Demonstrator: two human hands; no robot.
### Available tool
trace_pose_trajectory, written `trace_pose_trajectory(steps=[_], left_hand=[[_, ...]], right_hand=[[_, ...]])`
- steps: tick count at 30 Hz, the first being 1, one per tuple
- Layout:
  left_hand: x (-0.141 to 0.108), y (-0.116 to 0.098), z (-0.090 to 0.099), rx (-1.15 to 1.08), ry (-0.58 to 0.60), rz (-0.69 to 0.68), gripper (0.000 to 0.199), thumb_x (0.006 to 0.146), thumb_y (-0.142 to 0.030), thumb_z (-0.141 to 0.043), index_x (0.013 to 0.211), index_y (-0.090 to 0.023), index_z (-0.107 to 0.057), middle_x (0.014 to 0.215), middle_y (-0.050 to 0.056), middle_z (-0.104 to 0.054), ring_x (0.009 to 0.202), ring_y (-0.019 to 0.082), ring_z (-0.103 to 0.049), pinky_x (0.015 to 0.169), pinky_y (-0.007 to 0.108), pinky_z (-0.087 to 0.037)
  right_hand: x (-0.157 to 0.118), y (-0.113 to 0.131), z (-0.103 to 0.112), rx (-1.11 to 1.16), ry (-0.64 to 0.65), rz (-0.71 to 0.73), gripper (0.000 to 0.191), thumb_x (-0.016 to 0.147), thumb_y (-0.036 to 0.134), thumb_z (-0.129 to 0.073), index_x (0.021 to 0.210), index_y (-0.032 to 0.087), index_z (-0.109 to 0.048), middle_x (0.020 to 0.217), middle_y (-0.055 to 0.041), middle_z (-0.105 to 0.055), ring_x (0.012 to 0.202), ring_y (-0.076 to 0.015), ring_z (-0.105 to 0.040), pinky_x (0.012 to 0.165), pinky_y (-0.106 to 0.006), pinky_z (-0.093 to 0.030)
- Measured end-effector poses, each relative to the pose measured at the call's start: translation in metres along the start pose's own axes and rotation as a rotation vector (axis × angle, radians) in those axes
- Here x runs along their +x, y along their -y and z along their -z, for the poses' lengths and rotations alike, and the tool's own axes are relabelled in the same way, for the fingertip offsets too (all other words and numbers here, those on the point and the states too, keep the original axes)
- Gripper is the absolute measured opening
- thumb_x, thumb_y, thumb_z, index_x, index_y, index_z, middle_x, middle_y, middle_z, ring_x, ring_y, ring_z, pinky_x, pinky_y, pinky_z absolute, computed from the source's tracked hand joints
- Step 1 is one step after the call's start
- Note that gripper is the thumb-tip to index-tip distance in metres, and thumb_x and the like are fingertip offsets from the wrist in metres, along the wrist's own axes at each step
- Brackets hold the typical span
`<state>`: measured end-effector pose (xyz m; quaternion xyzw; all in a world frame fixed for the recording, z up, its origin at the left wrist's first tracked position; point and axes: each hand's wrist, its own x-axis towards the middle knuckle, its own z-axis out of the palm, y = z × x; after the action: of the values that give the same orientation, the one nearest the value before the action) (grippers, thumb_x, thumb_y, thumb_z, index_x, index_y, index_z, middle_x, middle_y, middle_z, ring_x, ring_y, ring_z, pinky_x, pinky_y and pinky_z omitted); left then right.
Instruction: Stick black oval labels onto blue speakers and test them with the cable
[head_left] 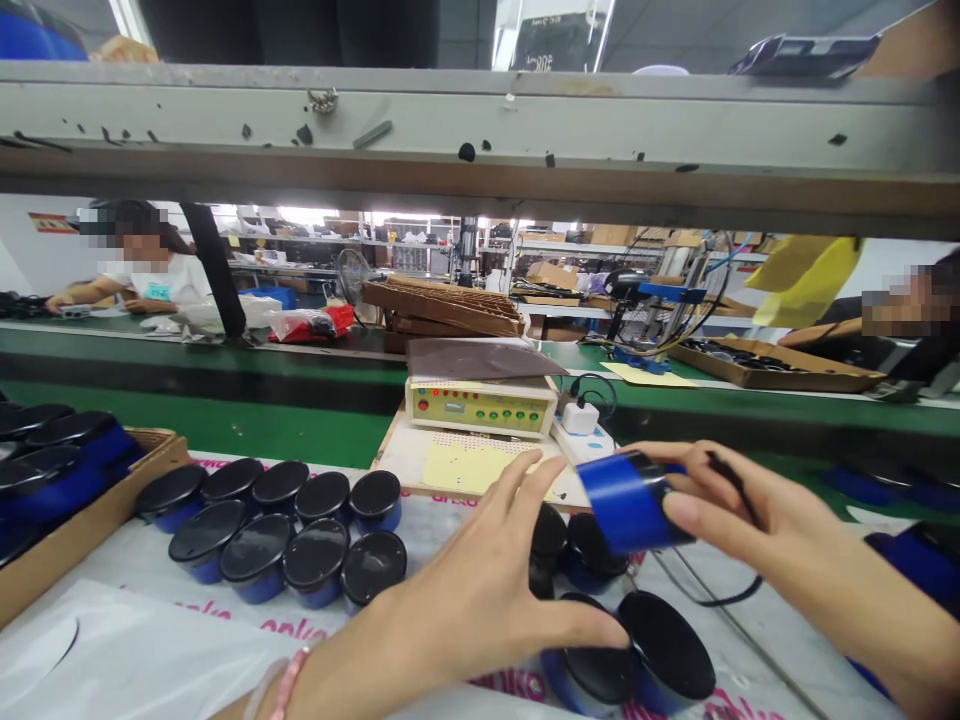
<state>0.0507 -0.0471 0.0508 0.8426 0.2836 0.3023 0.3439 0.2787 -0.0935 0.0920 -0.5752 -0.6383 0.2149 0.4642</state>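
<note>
A blue cylinder with a black end (626, 502) lies tilted in my right hand (739, 510), its fingers wrapped round the black end; a thin black cord passes by those fingers. Just left of the cylinder, my left hand (502, 570) has its thumb and fingers spread apart and holds nothing. Below it stand several like cylinders with black tops, one of them a large one (667, 650). Two rows of blue cylinders with black tops (315, 555) stand on the printed sheet (420, 560) to the left.
A cardboard box (161, 455) of blue cylinders stands at the far left. Behind my hands is a control box with buttons (480, 405), beside a white plug (580, 418). A shelf (450, 125) crosses overhead. People sit beyond the green bench (300, 430), left and right.
</note>
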Motion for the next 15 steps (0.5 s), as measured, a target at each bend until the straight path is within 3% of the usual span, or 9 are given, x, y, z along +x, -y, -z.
trace_pose_trajectory(steps=[3,5,8,15], left_hand=[[-0.003,-0.015,0.0,-0.109,-0.044,-0.116,0.084,0.069,-0.041,-0.077,0.139,-0.038,-0.03,0.142,0.0,-0.042,0.128,0.024,-0.044,0.106,0.038,-0.039],[-0.004,-0.021,0.0,-0.144,-0.073,-0.156,0.076,0.071,-0.026,-0.076,0.134,-0.04,-0.036,0.131,-0.005,-0.053,0.117,0.018,-0.054,0.101,0.03,-0.043],[-0.006,-0.024,0.001,-0.131,-0.101,-0.175,0.079,0.068,-0.018,-0.076,0.133,-0.039,-0.038,0.127,-0.007,-0.056,0.114,0.016,-0.056,0.1,0.026,-0.043],[-0.004,-0.022,0.002,-0.078,-0.111,-0.184,0.074,0.068,-0.023,-0.075,0.133,-0.036,-0.04,0.126,-0.006,-0.057,0.11,0.017,-0.058,0.096,0.025,-0.047]], right_hand=[[-0.017,0.006,-0.025,0.187,0.198,-0.02,0.047,0.081,0.044,-0.064,0.124,0.028,-0.054,0.117,-0.0059,-0.063,0.104,-0.0263,-0.062,0.08,-0.03,-0.057],[-0.025,0.005,-0.03,0.23,0.251,-0.028,0.051,0.084,0.04,-0.06,0.132,0.029,-0.046,0.124,-0.0067,-0.059,0.11,-0.0271,-0.059,0.085,-0.032,-0.055],[-0.031,0.005,-0.029,0.231,0.276,-0.017,0.052,0.087,0.038,-0.057,0.137,0.031,-0.04,0.13,-0.0065,-0.054,0.117,-0.0282,-0.053,0.091,-0.034,-0.052],[-0.036,0.012,-0.02,0.198,0.364,0.04,0.048,0.091,0.037,-0.052,0.135,0.036,-0.034,0.144,-0.0018,-0.037,0.128,-0.0261,-0.041,0.1,-0.033,-0.044]])
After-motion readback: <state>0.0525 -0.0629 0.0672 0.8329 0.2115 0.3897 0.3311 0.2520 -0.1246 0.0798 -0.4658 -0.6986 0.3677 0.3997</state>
